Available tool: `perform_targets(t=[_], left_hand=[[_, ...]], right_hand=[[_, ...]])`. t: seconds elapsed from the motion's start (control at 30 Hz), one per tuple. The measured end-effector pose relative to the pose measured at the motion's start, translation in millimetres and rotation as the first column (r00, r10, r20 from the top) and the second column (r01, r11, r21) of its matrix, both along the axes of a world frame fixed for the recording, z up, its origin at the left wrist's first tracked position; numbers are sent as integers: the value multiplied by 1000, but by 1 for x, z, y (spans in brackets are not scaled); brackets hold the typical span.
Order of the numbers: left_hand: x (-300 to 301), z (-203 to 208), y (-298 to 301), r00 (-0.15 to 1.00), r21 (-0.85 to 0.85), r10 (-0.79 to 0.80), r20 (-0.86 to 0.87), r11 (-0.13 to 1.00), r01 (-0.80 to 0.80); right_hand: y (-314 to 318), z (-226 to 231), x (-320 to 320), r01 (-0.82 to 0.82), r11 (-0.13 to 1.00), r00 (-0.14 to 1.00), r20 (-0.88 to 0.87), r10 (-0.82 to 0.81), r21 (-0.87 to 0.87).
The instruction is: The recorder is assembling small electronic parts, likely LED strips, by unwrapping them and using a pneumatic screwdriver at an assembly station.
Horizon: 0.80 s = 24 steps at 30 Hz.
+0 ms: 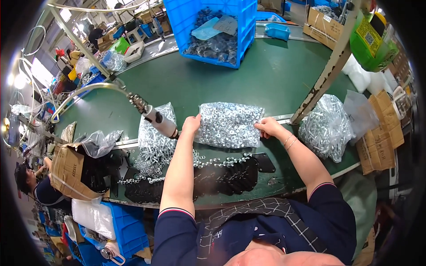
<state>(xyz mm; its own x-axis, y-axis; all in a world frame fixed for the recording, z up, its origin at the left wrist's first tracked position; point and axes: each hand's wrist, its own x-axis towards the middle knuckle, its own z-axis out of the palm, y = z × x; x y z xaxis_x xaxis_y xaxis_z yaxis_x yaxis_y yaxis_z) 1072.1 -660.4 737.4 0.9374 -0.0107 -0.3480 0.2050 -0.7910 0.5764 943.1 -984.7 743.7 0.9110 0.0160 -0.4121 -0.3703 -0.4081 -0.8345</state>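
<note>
A clear plastic bag of small silvery nuts (228, 126) lies on the green work table in front of me. At its left edge my left hand (191, 125) is closed on the plastic, fingers partly hidden. My right hand (269, 128) pinches the bag's right edge. Nearer me, a row of black flat metal plates (222, 179) lies overlapped, with shiny nuts and bolts (213, 162) lined along their far ends. Left of my left forearm, an opened bag of bolts (155, 137) spills loose hardware onto the table.
A power screwdriver (162, 124) hangs above the bolts. A blue crate of dark parts (213, 57) stands at the far side. A painted post (324, 66) rises at right, beside another bag of metal parts (326, 128). A cardboard box (71, 173) sits left; another person (37, 181) works beyond.
</note>
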Motion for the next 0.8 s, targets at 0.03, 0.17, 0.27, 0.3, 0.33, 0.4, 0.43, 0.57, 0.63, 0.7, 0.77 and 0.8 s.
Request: perform_targets(t=[0.03, 0.17, 0.27, 0.3, 0.33, 0.4, 0.43, 0.57, 0.63, 0.7, 0.77, 0.8], left_hand=[[1, -8, 2, 997, -7, 16, 75, 1000, -15], [-14, 2, -19, 978, 81, -36, 205, 996, 20], [-30, 5, -33, 974, 145, -77, 215, 988, 47], [-32, 2, -37, 979, 166, -97, 182, 984, 66], [-30, -23, -26, 966, 149, -219, 136, 969, 199], [-44, -45, -49, 966, -147, -227, 122, 959, 243], [-64, -32, -80, 987, -410, -119, 112, 899, 154], [-79, 35, -112, 829, -161, -346, 439, 878, 452], [-94, 27, -110, 822, -144, -292, 489, 902, 406], [-105, 24, -106, 781, -73, -222, 583, 943, 323], [-102, 38, -106, 807, -72, -208, 553, 953, 295], [-103, 49, -105, 832, -59, -204, 517, 960, 272]], right_hand=[[3, 0, 1, 10, 1000, 1000, -4, -10, -3], [5, -4, 10, 165, 973, 984, 43, -174, 162], [31, 20, 28, 231, 791, 926, 121, -356, 566], [43, 44, 39, 179, 764, 920, 170, -353, 620], [64, 75, 48, 34, 797, 917, 298, -265, 603], [90, 141, 67, -177, 833, 856, 500, -132, 525], [93, 166, 69, -234, 848, 815, 571, -96, 476], [108, 191, 59, -315, 932, 680, 642, 355, -182], [93, 173, 47, -291, 938, 721, 601, 345, -189], [80, 159, 33, -260, 946, 757, 568, 324, -193], [74, 149, 18, -267, 959, 825, 536, 179, 91], [72, 147, 12, -254, 938, 859, 501, 105, 238]])
